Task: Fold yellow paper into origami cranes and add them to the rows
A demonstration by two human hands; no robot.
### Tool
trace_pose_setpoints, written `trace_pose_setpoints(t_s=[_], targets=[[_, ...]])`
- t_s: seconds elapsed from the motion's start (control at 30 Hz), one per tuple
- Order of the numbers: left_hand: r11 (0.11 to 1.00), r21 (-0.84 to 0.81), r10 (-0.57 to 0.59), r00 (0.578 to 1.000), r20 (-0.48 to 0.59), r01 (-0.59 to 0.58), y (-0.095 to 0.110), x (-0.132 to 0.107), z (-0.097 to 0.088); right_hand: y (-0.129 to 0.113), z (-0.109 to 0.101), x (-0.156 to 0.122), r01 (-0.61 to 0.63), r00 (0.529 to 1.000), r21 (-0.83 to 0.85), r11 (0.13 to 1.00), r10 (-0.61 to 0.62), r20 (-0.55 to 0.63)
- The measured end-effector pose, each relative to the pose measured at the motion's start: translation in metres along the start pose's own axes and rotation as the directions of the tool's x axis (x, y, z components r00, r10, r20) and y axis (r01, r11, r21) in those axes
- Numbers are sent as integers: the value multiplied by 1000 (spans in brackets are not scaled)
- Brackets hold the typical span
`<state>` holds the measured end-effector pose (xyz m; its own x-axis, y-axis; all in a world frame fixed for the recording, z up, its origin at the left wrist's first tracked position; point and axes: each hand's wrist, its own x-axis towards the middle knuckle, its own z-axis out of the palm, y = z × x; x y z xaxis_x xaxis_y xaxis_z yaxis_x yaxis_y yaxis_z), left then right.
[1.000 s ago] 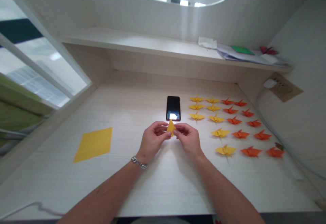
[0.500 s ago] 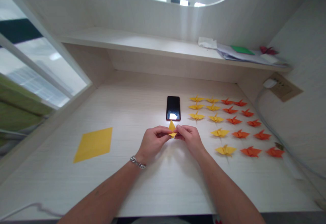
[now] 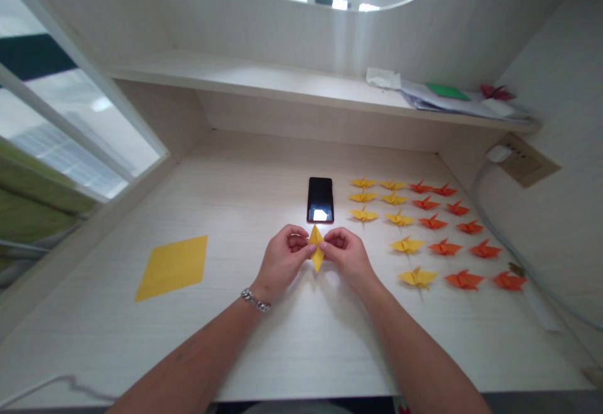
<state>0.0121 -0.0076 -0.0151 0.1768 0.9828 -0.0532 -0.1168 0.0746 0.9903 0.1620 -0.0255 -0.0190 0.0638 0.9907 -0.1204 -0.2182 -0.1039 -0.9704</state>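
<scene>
Between my two hands is a piece of folded yellow origami paper (image 3: 316,260), a long narrow diamond with one tip toward the phone and the other toward me. My left hand (image 3: 285,257) pinches its left edge, thumb on top. From the other side my right hand (image 3: 347,254) grips it, the thumb pressing near its middle. The fingers beneath the paper are partly hidden. Just beyond the upper tip lies a black phone (image 3: 320,199). A flat yellow paper sheet (image 3: 173,267) rests on the desk to the left.
Several yellow paper cranes (image 3: 406,245) and orange paper cranes (image 3: 445,248) stand in rows on the right of the desk (image 3: 264,351). A cable (image 3: 499,238) runs from a wall socket (image 3: 530,161) down the right side. Papers (image 3: 447,103) lie on the shelf above.
The yellow paper's lower part now points toward me, making a full diamond where a shorter shape showed before. Both thumbs have shifted onto its middle.
</scene>
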Motion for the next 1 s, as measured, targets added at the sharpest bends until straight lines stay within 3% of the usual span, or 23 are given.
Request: trace_pose_setpoints(t_s=[0.4,0.47,0.6,0.7,0.8,0.9,1.0], targets=[[999,-30,-16,998,-62,14,5,-2,1,-1,5,-5,154,982,-195,969,-171,-74],[1000,-29,3,997,-81,-5,2,0,1,-1,6,-5,135,986,-216,967,-153,-67],[998,-62,3,993,-120,-10,0,2,1,1,8,-3,31,1000,-82,996,-32,-2],[994,-110,-28,993,-110,16,0,3,0,1,8,-3,12,1000,-44,999,-12,16],[996,-89,-17,992,-128,5,-1,3,-2,-1,6,-5,108,993,-199,974,-117,-35],[998,-23,51,987,-153,-55,-2,3,-3,-3,7,-8,235,958,-382,894,-280,-66],[994,53,101,987,-123,-95,0,0,-1,-4,10,-9,256,963,-339,905,-271,3]])
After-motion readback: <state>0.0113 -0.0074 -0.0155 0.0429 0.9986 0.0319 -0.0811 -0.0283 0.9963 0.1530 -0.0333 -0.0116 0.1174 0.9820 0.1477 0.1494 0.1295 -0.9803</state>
